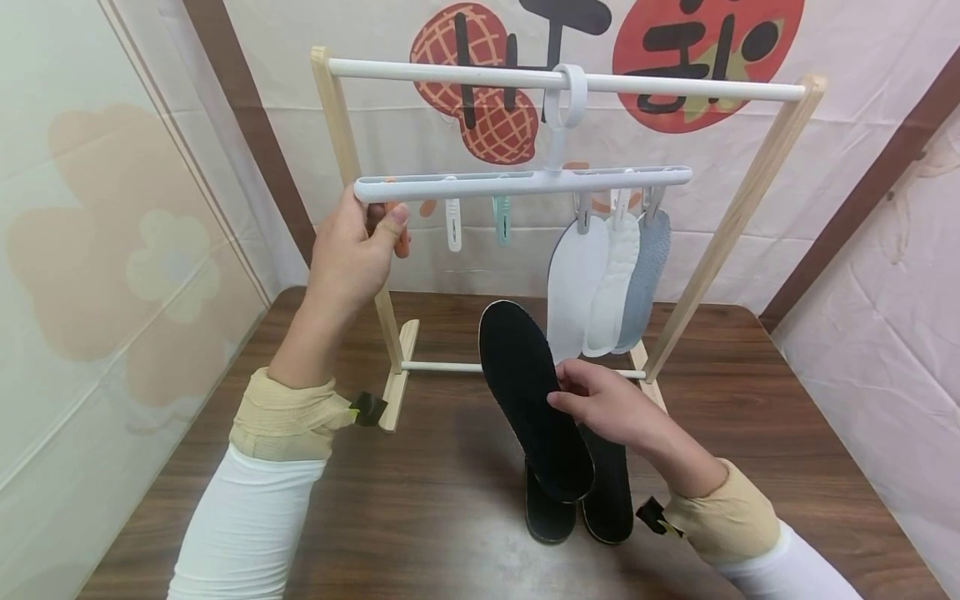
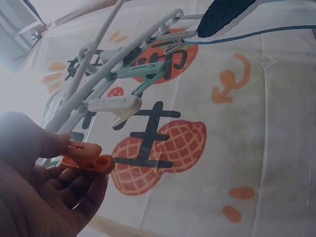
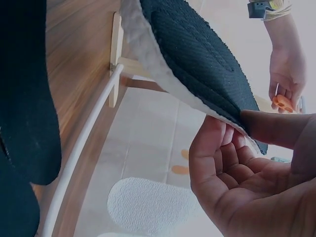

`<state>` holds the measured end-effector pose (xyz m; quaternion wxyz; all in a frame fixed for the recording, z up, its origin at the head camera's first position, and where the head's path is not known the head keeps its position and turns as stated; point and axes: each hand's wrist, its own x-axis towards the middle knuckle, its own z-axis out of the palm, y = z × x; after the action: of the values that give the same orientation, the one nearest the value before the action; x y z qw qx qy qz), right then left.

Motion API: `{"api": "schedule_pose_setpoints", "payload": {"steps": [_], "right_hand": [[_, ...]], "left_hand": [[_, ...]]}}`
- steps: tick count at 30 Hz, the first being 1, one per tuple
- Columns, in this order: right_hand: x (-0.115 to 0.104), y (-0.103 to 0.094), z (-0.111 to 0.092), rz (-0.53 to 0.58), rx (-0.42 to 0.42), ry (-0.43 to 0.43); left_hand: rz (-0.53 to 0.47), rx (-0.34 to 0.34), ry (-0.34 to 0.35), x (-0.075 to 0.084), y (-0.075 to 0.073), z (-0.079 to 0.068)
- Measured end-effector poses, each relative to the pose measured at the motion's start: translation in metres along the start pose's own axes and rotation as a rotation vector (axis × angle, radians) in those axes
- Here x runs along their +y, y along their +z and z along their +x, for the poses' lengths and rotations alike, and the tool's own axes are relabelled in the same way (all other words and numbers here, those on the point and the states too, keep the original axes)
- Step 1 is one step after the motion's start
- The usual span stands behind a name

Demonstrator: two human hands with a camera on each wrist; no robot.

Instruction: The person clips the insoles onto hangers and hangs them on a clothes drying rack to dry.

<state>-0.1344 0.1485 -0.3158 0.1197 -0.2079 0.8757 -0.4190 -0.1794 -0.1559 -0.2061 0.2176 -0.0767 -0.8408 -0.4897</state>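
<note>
My left hand [image 1: 378,229] is raised to the left end of a white plastic hanger bar [image 1: 525,182] and pinches an orange clip [image 2: 90,161] hanging there. A white clip [image 1: 453,227] and a teal clip [image 1: 501,222] hang empty beside it. At the bar's right end three insoles are clipped: a smooth white one [image 1: 573,287], a textured white one [image 1: 613,283] and a grey one [image 1: 647,275]. My right hand [image 1: 572,393] holds a black insole [image 1: 525,383] by its edge, tilted up above the table. Two more black insoles [image 1: 611,496] lie below it.
The hanger hooks over the white top rod [image 1: 690,86] of a small wooden drying rack [image 1: 738,212] on a brown table [image 1: 420,517]. A low white crossbar [image 1: 442,366] joins the rack's feet. Printed cloth walls close in behind and on both sides.
</note>
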Motion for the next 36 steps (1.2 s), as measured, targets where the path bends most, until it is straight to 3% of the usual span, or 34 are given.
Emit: {"api": "schedule_pose_setpoints", "payload": {"steps": [14,36], "right_hand": [[-0.015,0.012,0.016,0.038,-0.021,-0.013],[-0.031,0.027,0.034,0.049,-0.019,-0.051]], "left_hand": [[-0.032,0.019,0.029,-0.002,0.002,-0.001],[0.036,0.017,0.115,-0.014,0.004,0.001]]}}
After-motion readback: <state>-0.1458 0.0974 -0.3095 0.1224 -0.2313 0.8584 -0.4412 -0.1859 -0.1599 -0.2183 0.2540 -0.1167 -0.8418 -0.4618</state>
